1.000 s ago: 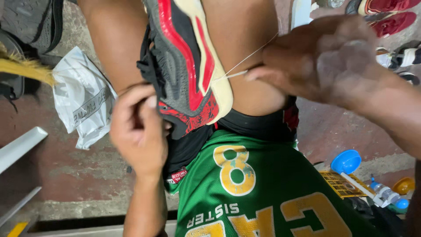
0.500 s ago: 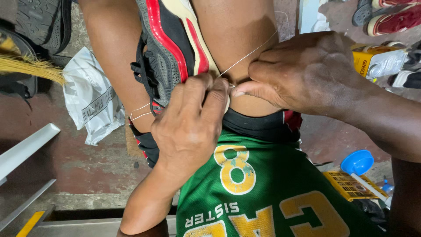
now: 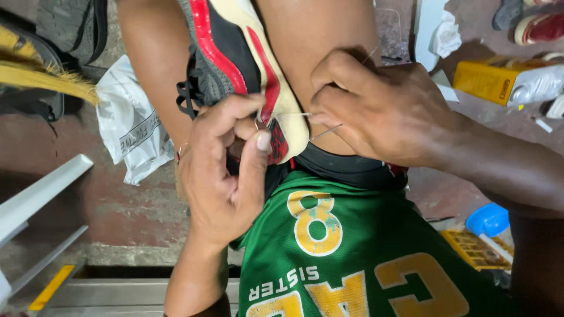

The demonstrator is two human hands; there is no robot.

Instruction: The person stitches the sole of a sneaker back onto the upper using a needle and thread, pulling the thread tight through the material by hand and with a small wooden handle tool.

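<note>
Nearest to us, below the hands, is our green jersey [image 3: 352, 252]. Just above it our left hand [image 3: 226, 176] curls against the shoe [image 3: 247, 64], thumb and forefinger pinched at the sole's lower end, where a thin thread [image 3: 294, 114] leaves the cream edge. Our right hand [image 3: 382, 111] is closed, fingertips pinching a needle [image 3: 325, 132] just beside that same edge.

The shoe is wedged between our thighs, toe end toward us. We judge it light but awkward: the upper soft and yielding, the sole stiff and rubbery, likely to resist the needle. The firm sole rim seems the best place to hold it, close to the stitching. The thread looks fine and slippery, so a tight pinch suits it.

The shoe is black mesh with red bands and a cream sole, dark laces hanging on the left.

Farther off, the floor carries a white bag [image 3: 132, 126] at left and a yellow box [image 3: 487, 79] toward the far right corner.
</note>
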